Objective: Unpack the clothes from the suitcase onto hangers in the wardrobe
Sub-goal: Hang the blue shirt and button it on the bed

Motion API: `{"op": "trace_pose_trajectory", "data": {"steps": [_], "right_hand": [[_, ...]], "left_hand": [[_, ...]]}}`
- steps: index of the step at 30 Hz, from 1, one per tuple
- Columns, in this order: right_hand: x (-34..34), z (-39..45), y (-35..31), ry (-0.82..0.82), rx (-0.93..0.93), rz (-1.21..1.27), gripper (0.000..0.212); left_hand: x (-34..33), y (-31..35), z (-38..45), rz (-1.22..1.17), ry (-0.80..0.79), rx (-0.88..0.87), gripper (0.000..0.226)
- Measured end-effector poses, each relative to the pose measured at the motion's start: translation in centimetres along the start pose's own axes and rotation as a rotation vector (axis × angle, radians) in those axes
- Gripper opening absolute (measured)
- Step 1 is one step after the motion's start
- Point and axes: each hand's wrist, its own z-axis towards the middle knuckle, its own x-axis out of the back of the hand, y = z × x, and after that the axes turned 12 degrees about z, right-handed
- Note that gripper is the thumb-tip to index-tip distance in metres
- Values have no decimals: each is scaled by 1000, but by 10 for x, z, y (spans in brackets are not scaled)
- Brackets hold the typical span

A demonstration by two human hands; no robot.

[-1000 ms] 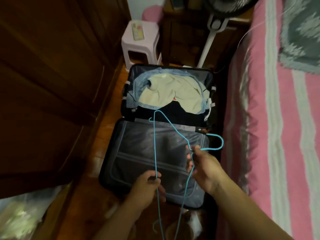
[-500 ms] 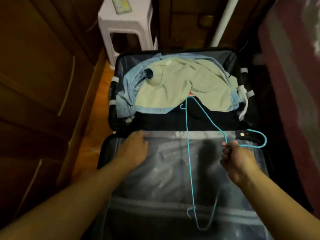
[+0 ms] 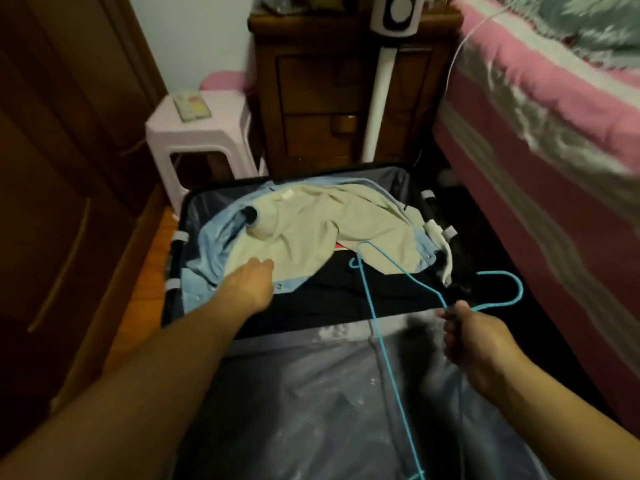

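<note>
R hand (image 3: 481, 344) pinches blue hanger (image 3: 372, 303) by hook neck; L hand (image 3: 251, 280), fingers hidden, on jacket (image 3: 311, 230).

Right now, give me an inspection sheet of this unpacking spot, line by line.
Surface: orange-brown wooden floor, partly covered by the open dark suitcase.
Job's things: light blue denim jacket with beige lining on top of dark clothes; thin blue wire hanger.
Clutter: pale pink plastic stool carrying a small flat card.
Hands: left hand touches the jacket; right hand grips the hanger's neck.
Cables: white cord over the pink bed.
Surroundings: dark wooden wardrobe, brown cabinet, white fan stand.
</note>
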Motion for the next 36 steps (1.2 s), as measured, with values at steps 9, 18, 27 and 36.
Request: {"op": "trace_pose_trajectory", "data": {"steps": [9, 18, 27, 36], "right_hand": [[-7, -16, 4, -11, 70, -38, 34], [-17, -41, -38, 124, 224, 20, 30], [-51, -72, -32, -1, 252, -217, 33], [-57, -104, -13, -52, 267, -278, 36]], "left_hand": [[-46, -8, 25, 318, 123, -86, 44], [50, 54, -131, -79, -225, -714, 28], [49, 22, -146, -318, -385, -583, 45], [-17, -34, -39, -1252, -444, 406, 71]]}}
